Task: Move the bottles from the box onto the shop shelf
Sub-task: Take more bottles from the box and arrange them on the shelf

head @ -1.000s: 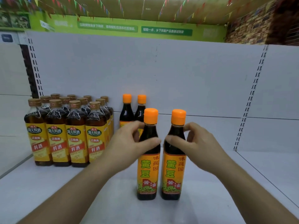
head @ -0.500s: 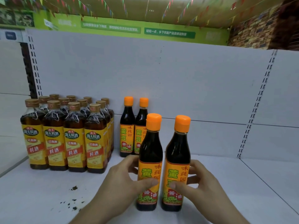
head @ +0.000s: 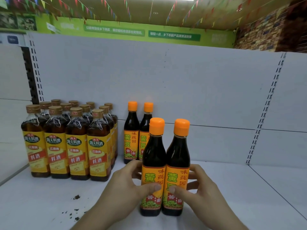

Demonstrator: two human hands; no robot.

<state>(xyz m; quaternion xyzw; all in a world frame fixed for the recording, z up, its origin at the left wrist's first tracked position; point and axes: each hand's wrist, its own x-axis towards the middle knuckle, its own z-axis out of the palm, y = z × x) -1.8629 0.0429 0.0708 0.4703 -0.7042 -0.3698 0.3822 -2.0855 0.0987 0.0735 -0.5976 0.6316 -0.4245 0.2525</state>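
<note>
Bottles stand upright on shelf; orange caps point up.

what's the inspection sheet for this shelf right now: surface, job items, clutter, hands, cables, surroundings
surface: white shelf; the bottles stand upright on it.
job's things: left front bottle and right front bottle, orange caps, side by side; rear pair of the same kind behind them; the box is not in view.
clutter: dark crumbs on the shelf, front left.
grippers: left hand grips the left front bottle, right hand grips the right front bottle, thumbs on the labels.
cables: nothing seen.
surroundings: brown-capped bottles in a block at left; white back panel; green banner above.
</note>
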